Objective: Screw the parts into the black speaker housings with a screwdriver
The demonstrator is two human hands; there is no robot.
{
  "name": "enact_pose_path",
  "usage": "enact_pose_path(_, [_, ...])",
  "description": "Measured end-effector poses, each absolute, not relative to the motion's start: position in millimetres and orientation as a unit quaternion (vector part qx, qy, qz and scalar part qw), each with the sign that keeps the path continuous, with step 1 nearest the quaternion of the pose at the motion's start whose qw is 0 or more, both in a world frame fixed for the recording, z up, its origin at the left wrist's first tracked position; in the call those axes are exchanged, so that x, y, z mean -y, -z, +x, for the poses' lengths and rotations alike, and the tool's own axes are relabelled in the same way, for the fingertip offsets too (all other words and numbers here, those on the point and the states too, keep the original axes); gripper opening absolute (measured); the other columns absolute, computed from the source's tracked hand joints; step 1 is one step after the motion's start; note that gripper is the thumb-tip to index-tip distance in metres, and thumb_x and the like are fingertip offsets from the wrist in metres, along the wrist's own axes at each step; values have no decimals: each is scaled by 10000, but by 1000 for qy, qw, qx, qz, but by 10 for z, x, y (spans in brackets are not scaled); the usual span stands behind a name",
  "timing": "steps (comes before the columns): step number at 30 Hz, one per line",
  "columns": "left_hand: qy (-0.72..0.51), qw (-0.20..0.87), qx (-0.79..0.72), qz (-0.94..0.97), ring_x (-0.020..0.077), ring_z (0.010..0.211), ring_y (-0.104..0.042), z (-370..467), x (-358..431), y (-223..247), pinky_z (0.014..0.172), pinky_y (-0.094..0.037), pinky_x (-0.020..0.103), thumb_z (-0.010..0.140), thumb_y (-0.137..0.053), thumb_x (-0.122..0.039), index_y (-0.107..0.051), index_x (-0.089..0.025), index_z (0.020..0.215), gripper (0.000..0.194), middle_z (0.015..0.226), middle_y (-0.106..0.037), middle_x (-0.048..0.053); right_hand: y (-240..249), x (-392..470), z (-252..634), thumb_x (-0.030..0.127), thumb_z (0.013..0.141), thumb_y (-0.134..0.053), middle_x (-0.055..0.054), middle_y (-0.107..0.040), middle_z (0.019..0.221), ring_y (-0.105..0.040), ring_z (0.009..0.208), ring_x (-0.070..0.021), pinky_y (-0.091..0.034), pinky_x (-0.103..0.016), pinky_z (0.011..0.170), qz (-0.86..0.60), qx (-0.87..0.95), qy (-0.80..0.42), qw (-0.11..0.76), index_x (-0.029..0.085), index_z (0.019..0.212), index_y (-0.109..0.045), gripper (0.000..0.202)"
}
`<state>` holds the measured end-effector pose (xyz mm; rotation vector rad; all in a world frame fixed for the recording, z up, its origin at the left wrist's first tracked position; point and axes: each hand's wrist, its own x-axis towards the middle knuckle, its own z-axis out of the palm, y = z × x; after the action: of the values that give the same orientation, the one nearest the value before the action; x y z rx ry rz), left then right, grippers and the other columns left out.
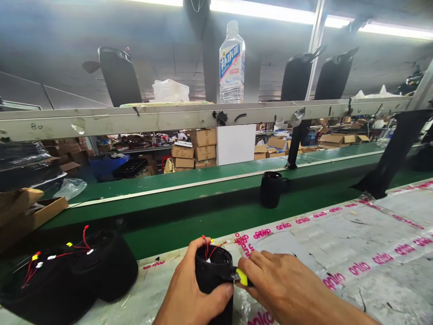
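Observation:
My left hand [187, 291] is wrapped round a black cylindrical housing [211, 277], which stands upright on the bench in the middle front. Thin red wires [207, 249] with small red, yellow and white ends come out of its open top. On the right side, my right hand [280, 280] grips a yellow-handled tool [242, 276]. The tool's tip meets the housing's upper side near the rim; its exact kind is mostly hidden by my fingers. Similar black housings [117, 266] with wires on top stand at the left front.
Behind the bench's printed covering [365, 243] runs a green conveyor belt [216, 223] carrying a single black cylinder [271, 189]. A metal rail [162, 119] crosses above, with a plastic bottle [232, 63] on it. Black supports [389, 153] rise at the right; a cardboard box [47, 212] lies left.

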<state>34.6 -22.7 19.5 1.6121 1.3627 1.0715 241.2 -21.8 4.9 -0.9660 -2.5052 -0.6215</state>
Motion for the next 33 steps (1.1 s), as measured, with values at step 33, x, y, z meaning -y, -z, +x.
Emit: enact_pose_path(33, [-439,355,-542,622,284,866,-672,361,221,-227,864,-475,412,617,-731,-360,-560,-238,1074,503,978,-734,41,-122,248,2323,88,791,-582,-31,-622,793,-608,594,-232,-177,-364,434,-371,903,187,108,220,978,-461,259])
